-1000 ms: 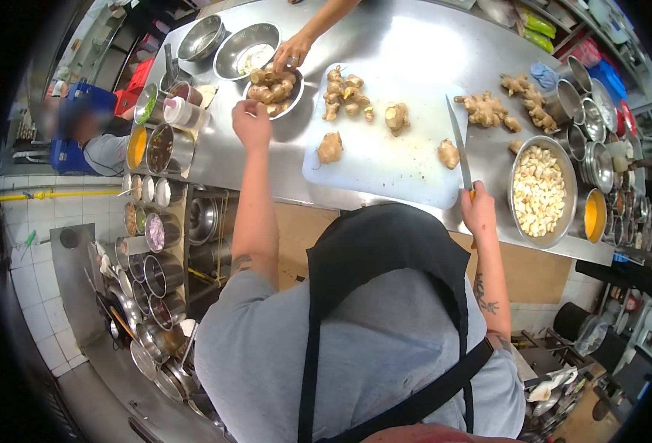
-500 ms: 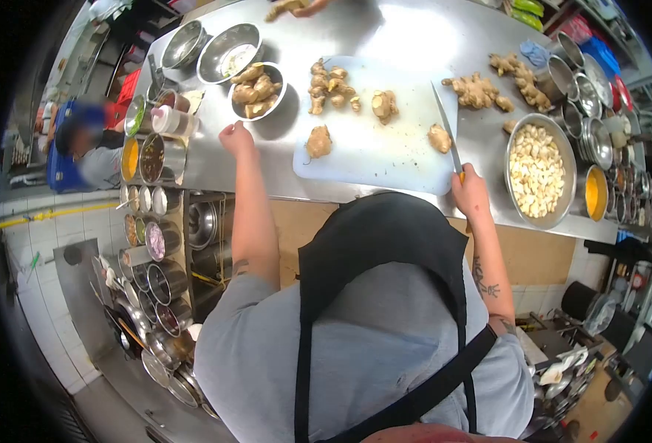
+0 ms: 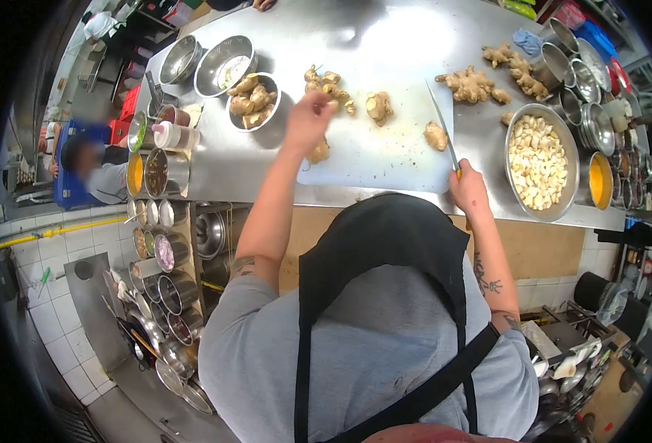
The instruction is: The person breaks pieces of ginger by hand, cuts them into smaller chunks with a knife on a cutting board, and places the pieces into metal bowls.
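Note:
My right hand (image 3: pixel 468 186) grips a knife (image 3: pixel 444 129) by its yellowish handle; the blade lies along the right edge of the white cutting board (image 3: pixel 385 166). Over the board's left side, my left hand (image 3: pixel 309 122) hangs with loosely bent fingers, nothing visible in them. It is close to a knobbly ginger root (image 3: pixel 331 85) and partly covers another ginger piece (image 3: pixel 318 152). A cut ginger piece (image 3: pixel 378 108) sits mid-board, and one more ginger piece (image 3: pixel 435 136) lies beside the blade. Left of the board, a steel bowl (image 3: pixel 275 118) holds several ginger pieces.
A large steel bowl (image 3: pixel 510 173) of peeled garlic cloves stands at right. Whole ginger roots (image 3: pixel 470 85) lie behind it. Two steel bowls (image 3: pixel 200 74) and sauce containers (image 3: pixel 167 173) line the left. Another person's hand (image 3: pixel 264 4) shows at the far edge.
My left hand has moved right, from beside the ginger bowl to over the board. My right hand stays on the knife. The other person's hand at the far edge has drawn back.

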A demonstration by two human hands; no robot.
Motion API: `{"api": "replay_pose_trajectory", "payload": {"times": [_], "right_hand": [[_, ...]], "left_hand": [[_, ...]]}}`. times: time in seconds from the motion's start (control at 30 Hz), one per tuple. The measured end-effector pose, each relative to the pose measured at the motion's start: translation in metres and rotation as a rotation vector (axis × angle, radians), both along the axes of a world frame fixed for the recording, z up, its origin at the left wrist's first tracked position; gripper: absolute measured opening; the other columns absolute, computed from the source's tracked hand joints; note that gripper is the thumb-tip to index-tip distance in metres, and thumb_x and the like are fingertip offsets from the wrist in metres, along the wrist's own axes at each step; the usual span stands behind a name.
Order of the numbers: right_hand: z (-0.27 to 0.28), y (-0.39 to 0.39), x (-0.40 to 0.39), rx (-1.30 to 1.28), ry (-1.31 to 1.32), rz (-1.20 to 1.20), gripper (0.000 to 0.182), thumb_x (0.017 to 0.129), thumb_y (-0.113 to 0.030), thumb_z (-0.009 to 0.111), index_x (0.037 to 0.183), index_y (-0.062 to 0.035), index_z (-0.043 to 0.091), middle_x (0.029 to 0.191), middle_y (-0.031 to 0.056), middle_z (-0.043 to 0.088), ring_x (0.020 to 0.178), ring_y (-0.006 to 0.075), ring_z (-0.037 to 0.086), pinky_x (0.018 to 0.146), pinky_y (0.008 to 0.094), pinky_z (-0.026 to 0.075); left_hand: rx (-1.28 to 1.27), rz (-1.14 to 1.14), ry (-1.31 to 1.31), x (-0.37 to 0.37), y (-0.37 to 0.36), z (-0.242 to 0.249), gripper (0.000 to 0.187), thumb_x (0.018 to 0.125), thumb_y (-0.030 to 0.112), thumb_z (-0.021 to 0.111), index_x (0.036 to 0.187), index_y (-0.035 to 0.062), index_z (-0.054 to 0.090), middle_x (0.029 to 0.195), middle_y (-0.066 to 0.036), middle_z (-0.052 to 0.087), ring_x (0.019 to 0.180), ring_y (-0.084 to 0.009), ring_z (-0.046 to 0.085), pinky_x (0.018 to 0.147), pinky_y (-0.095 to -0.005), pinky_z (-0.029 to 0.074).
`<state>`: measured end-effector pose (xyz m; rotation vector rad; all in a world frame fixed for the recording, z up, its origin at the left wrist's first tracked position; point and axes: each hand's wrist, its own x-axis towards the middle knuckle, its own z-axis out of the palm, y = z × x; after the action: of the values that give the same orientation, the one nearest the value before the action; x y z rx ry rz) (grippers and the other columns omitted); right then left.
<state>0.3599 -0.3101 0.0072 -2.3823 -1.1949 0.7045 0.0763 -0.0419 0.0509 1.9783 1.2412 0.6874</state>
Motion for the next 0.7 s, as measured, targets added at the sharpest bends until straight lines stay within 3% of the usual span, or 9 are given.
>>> {"api": "replay_pose_trajectory", "payload": {"times": [0.07,0.17,0.27,0.3,0.4,0.43,0.53,0.57,0.7], "right_hand": [[0.001,0.003,-0.003,-0.024,-0.002,-0.019,0.026,0.096,-0.024,0.057,0.107,0.0003,0.056,0.089,0.0346,0.068,0.090,0.0530,0.066,0.082,0.0578,0.052],[0.005,0.002,-0.005,-0.028,-0.007,-0.018,0.028,0.096,-0.024,0.057,0.109,0.0003,0.057,0.090,0.0343,0.068,0.090,0.0525,0.067,0.082,0.0572,0.053],[0.007,0.000,-0.005,-0.025,0.002,-0.028,0.029,0.096,-0.024,0.057,0.110,0.0004,0.057,0.091,0.0337,0.069,0.089,0.0518,0.067,0.083,0.0567,0.054],[0.006,-0.002,-0.003,-0.023,-0.003,-0.027,0.029,0.096,-0.025,0.057,0.111,0.0002,0.057,0.091,0.0335,0.069,0.090,0.0517,0.067,0.083,0.0568,0.054],[-0.001,-0.007,0.001,-0.013,-0.007,-0.028,0.030,0.096,-0.025,0.057,0.112,-0.0004,0.057,0.091,0.0329,0.069,0.090,0.0513,0.067,0.084,0.0573,0.054],[-0.003,-0.007,0.001,-0.009,-0.006,-0.029,0.030,0.096,-0.026,0.057,0.113,-0.0006,0.057,0.091,0.0328,0.070,0.090,0.0512,0.068,0.083,0.0575,0.053],[-0.002,-0.007,-0.004,-0.034,-0.012,-0.055,0.030,0.096,-0.026,0.059,0.114,-0.0024,0.058,0.092,0.0315,0.070,0.091,0.0497,0.068,0.084,0.0567,0.054],[0.002,-0.005,-0.005,-0.048,-0.019,-0.063,0.029,0.096,-0.025,0.060,0.115,-0.0031,0.059,0.093,0.0309,0.070,0.092,0.0489,0.068,0.084,0.0562,0.054],[0.014,0.004,-0.007,0.170,-0.068,-0.043,0.029,0.095,-0.025,0.063,0.119,-0.0076,0.060,0.101,0.0260,0.069,0.095,0.0452,0.067,0.085,0.0530,0.054]], "left_hand": [[-0.083,-0.095,0.020,0.035,-0.007,-0.015,0.047,0.084,0.030,0.081,0.119,0.0012,0.067,0.104,-0.015,0.072,0.087,-0.0249,0.071,0.081,-0.0370,0.057],[0.217,-0.033,0.219,0.086,-0.017,-0.050,0.059,0.085,0.032,0.080,0.129,-0.0016,0.061,0.119,-0.019,0.071,0.106,-0.0302,0.070,0.093,-0.0403,0.056],[-0.020,-0.178,0.285,0.108,-0.002,-0.057,0.079,0.082,0.042,0.083,0.139,-0.0032,0.054,0.128,-0.023,0.066,0.117,-0.0358,0.066,0.100,-0.0442,0.053],[-0.117,-0.206,0.274,0.110,-0.006,-0.041,0.072,0.087,0.035,0.082,0.141,-0.0024,0.051,0.132,-0.022,0.063,0.114,-0.0334,0.067,0.094,-0.0419,0.056],[-0.587,-0.223,-0.324,0.104,-0.019,-0.024,0.060,0.094,0.020,0.077,0.143,-0.0010,0.050,0.130,-0.018,0.063,0.109,-0.0289,0.068,0.088,-0.0386,0.058],[-0.717,-0.222,-0.424,0.100,-0.023,-0.014,0.053,0.097,0.005,0.070,0.144,0.0005,0.048,0.126,-0.015,0.063,0.107,-0.0231,0.067,0.087,-0.0355,0.059],[-0.994,-0.268,-0.686,0.083,-0.029,-0.001,0.055,0.098,0.005,0.069,0.147,0.0014,0.043,0.130,-0.018,0.061,0.110,-0.0231,0.066,0.092,-0.0371,0.057],[-1.011,-0.339,-0.753,0.075,-0.030,-0.004,0.047,0.105,0.010,0.058,0.148,0.0023,0.040,0.134,-0.020,0.059,0.113,-0.0242,0.065,0.092,-0.0380,0.057],[-1.271,-0.483,-1.076,0.051,-0.047,0.003,0.042,0.111,0.022,0.041,0.148,0.0034,0.040,0.138,-0.022,0.057,0.115,-0.0310,0.065,0.089,-0.0376,0.056]]}}
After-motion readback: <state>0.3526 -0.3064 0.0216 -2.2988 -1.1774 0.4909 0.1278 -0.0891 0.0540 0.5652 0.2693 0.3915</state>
